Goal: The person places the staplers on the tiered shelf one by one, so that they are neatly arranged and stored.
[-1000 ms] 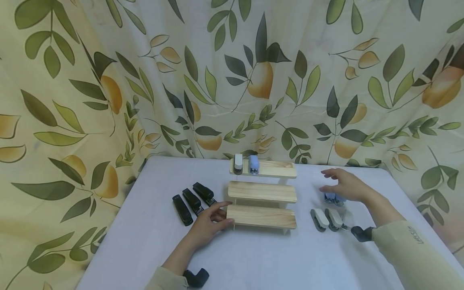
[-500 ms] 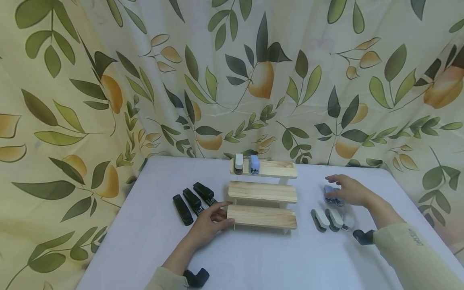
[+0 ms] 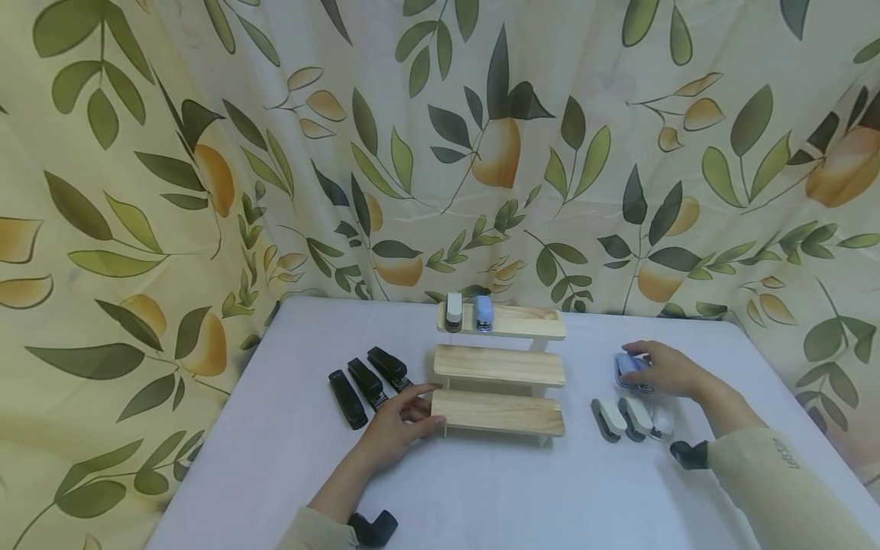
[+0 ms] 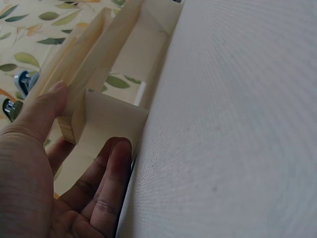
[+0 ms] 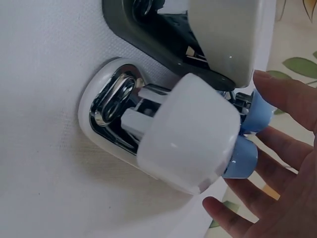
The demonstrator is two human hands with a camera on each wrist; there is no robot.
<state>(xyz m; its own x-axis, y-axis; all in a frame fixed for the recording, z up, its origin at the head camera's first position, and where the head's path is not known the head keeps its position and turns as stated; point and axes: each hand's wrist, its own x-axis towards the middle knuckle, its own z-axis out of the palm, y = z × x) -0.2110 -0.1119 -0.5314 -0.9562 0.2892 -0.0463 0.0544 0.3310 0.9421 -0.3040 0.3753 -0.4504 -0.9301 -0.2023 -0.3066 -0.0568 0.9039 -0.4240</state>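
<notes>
My left hand [image 3: 395,424] grips the left end of the lowest board of a three-tier wooden stand [image 3: 498,414]. In the left wrist view, its thumb [image 4: 47,106] presses on that board's edge, with other fingers behind and below. My right hand [image 3: 670,369] is at two small blue staplers [image 3: 629,365] on the table's right, thumb and index finger astride one. In the right wrist view its fingers are spread around the blue staplers [image 5: 242,158], mostly hidden behind a white stapler [image 5: 190,136]. A white stapler [image 3: 454,312] and a blue stapler [image 3: 484,313] stand on the top tier.
Several black staplers [image 3: 347,399] lie left of the stand, close by my left hand. Two pale staplers with dark bases [image 3: 608,420] and a white stapler [image 3: 661,422] sit in front of my right hand. A leaf-patterned curtain [image 3: 440,153] hangs behind the white-covered table [image 3: 467,496].
My right hand has come down and slightly right onto the blue staplers, its fingers moving in around one. My left hand has stayed on the stand.
</notes>
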